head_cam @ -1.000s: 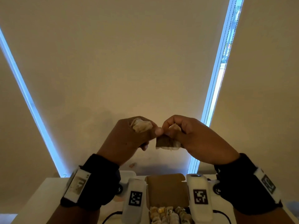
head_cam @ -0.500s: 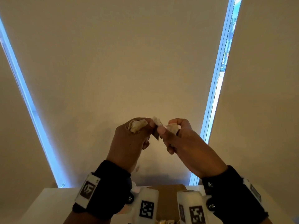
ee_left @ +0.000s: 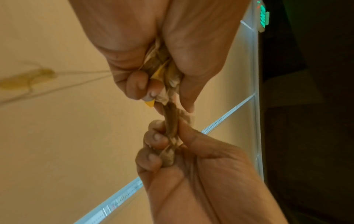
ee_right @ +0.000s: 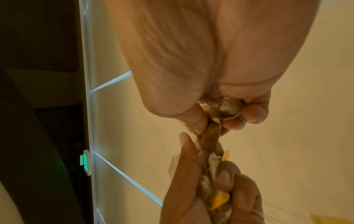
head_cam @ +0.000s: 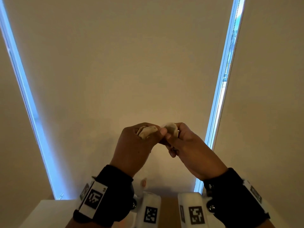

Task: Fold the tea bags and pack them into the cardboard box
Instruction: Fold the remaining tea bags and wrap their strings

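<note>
Both hands are raised in front of the blind, fingertips almost touching. My left hand (head_cam: 157,134) grips a bunch of crumpled tea bags (head_cam: 146,132); their yellow tags (ee_left: 151,103) poke out between its curled fingers. My right hand (head_cam: 167,137) pinches one brown tea bag (head_cam: 171,129), rolled tight between thumb and fingers (ee_right: 224,109). A twisted stretch of bag (ee_left: 172,121) runs between the two hands. Only a strip of the cardboard box (head_cam: 169,211) shows at the bottom edge, between the wrist cameras; its contents are hidden.
A white table (head_cam: 49,214) lies below the hands at the bottom left. Beige roller blinds (head_cam: 123,63) fill the background, with bright window gaps (head_cam: 223,79) on both sides. A green exit sign (ee_right: 85,162) glows on a dark wall.
The head view has tilted upward, so the box has nearly left the frame. The tea bag that hung below my right hand is now rolled up inside its fingers.
</note>
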Demonstrator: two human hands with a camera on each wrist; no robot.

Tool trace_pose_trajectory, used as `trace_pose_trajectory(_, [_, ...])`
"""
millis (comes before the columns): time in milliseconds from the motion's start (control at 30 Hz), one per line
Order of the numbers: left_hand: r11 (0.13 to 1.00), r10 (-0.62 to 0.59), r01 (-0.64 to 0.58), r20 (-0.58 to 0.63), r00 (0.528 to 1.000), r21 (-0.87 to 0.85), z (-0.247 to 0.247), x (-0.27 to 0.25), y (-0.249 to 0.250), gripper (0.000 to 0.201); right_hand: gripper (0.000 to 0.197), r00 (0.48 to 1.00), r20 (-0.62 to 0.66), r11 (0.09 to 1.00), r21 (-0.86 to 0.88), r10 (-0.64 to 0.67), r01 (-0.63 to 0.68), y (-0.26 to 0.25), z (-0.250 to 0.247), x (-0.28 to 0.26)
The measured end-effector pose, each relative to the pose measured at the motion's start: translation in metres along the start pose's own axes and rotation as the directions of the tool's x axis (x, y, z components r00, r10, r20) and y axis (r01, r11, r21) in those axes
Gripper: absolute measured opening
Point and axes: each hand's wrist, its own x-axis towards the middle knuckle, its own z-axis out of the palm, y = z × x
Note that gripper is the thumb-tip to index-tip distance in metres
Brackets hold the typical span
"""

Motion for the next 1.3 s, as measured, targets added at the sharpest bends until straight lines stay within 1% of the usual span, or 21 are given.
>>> trace_pose_trajectory(100, [0.997, -0.069, 0.068, -0.04, 0.997, -0.026, -0.001, -0.001, -0.004, 0.016, 0.018, 0.998, -0.049, 0.998, 0.045, 0.034, -0.031, 0.003, 0.003, 0.001])
trace_pose_trajectory(200, [0.975, -0.179, 0.162, -0.103, 0.978, -0.15, -0.001, -0.003, -0.009, 0.032, 0.022, 0.99, -0.107, 0.961, 0.271, 0.092, -0.06, 0.004, 0.002, 0.001])
trace_pose_trajectory(233, [0.971, -0.205, 0.185, -0.129, 0.97, -0.151, -0.001, -0.004, -0.009, 0.03, 0.023, 0.988, -0.121, 0.95, 0.307, 0.096, -0.055, 0.005, 0.001, 0.0])
trace_pose_trajectory(300, [0.972, -0.226, 0.209, -0.185, 0.957, -0.104, -0.003, -0.004, -0.01, 0.018, 0.016, 0.988, -0.133, 0.942, 0.334, 0.08, -0.031, 0.005, 0.001, -0.006])
trace_pose_trajectory(400, [0.98, -0.198, 0.201, -0.226, 0.954, -0.008, -0.004, -0.007, -0.013, 0.023, 0.011, 0.997, -0.065, 0.937, 0.348, 0.028, -0.003, 0.0, 0.002, -0.017])
trace_pose_trajectory(433, [0.983, -0.175, 0.182, -0.225, 0.958, 0.012, -0.003, -0.008, -0.013, 0.025, 0.008, 1.0, -0.025, 0.944, 0.329, 0.018, -0.009, -0.003, 0.003, -0.021])
trace_pose_trajectory(500, [0.989, -0.144, 0.149, -0.203, 0.969, 0.012, 0.0, -0.012, -0.008, 0.024, 0.022, 1.0, 0.027, 0.974, 0.228, -0.015, 0.009, -0.008, 0.003, -0.026])
trace_pose_trajectory(533, [0.991, -0.133, 0.135, -0.188, 0.973, -0.001, 0.003, -0.014, -0.004, 0.024, 0.022, 0.999, 0.028, 0.984, 0.177, -0.034, 0.029, -0.011, 0.004, -0.028])
trace_pose_trajectory(600, [0.992, -0.128, 0.127, -0.165, 0.978, -0.017, 0.007, -0.019, 0.001, 0.021, 0.005, 0.998, -0.033, 0.983, 0.174, -0.057, 0.062, -0.015, 0.005, -0.031])
trace_pose_trajectory(733, [0.976, -0.206, 0.195, -0.123, 0.971, -0.096, 0.011, -0.028, 0.001, 0.017, 0.025, 0.976, -0.208, 0.969, 0.248, 0.066, -0.013, -0.01, 0.008, -0.029])
trace_pose_trajectory(800, [0.968, -0.219, 0.204, -0.091, 0.971, -0.144, 0.012, -0.033, 0.001, 0.012, 0.032, 0.962, -0.246, 0.964, 0.26, 0.118, -0.052, -0.008, 0.008, -0.032])
trace_pose_trajectory(867, [0.979, -0.147, 0.139, -0.04, 0.988, -0.148, 0.012, -0.041, 0.004, 0.017, 0.029, 0.958, -0.269, 0.975, 0.218, 0.095, -0.035, -0.008, 0.008, -0.038])
trace_pose_trajectory(933, [0.98, -0.12, 0.108, -0.065, 0.991, -0.167, 0.013, -0.047, 0.009, 0.015, 0.028, 0.963, -0.27, 0.994, 0.113, 0.024, 0.006, -0.008, 0.009, -0.045])
trace_pose_trajectory(967, [0.973, -0.154, 0.137, -0.079, 0.985, -0.185, 0.014, -0.048, 0.011, 0.008, 0.028, 0.96, -0.279, 0.999, 0.042, -0.022, 0.035, -0.009, 0.01, -0.05])
trace_pose_trajectory(1000, [0.966, -0.204, 0.186, -0.09, 0.975, -0.182, 0.014, -0.045, 0.008, 0.015, 0.028, 0.955, -0.283, 0.996, -0.035, -0.085, 0.078, -0.008, 0.01, -0.053])
trace_pose_trajectory(1067, [0.924, -0.36, 0.342, -0.092, 0.928, -0.173, 0.014, -0.041, 0.001, 0.042, 0.027, 0.945, -0.258, 0.969, -0.192, -0.202, 0.155, -0.009, 0.01, -0.06])
trace_pose_trajectory(1100, [0.899, -0.418, 0.398, -0.092, 0.904, -0.182, 0.013, -0.039, -0.001, 0.049, 0.026, 0.947, -0.223, 0.954, -0.24, -0.233, 0.178, -0.013, 0.01, -0.063])
trace_pose_trajectory(1133, [0.89, -0.435, 0.414, -0.084, 0.896, -0.189, 0.013, -0.038, -0.004, 0.046, 0.028, 0.954, -0.179, 0.948, -0.253, -0.24, 0.192, -0.014, 0.009, -0.066])
trace_pose_trajectory(1200, [0.913, -0.382, 0.364, -0.068, 0.922, -0.185, 0.013, -0.039, -0.003, 0.017, 0.032, 0.973, -0.124, 0.962, -0.215, -0.196, 0.167, -0.017, 0.007, -0.07])
trace_pose_trajectory(1233, [0.934, -0.328, 0.314, -0.065, 0.942, -0.169, 0.013, -0.045, -0.002, 0.011, 0.031, 0.976, -0.124, 0.967, -0.205, -0.18, 0.152, -0.017, 0.006, -0.071])
trace_pose_trajectory(1300, [0.974, -0.201, 0.191, -0.084, 0.976, -0.118, 0.016, -0.057, -0.004, 0.013, 0.033, 0.978, -0.131, 0.966, -0.223, -0.165, 0.134, -0.014, 0.005, -0.074])
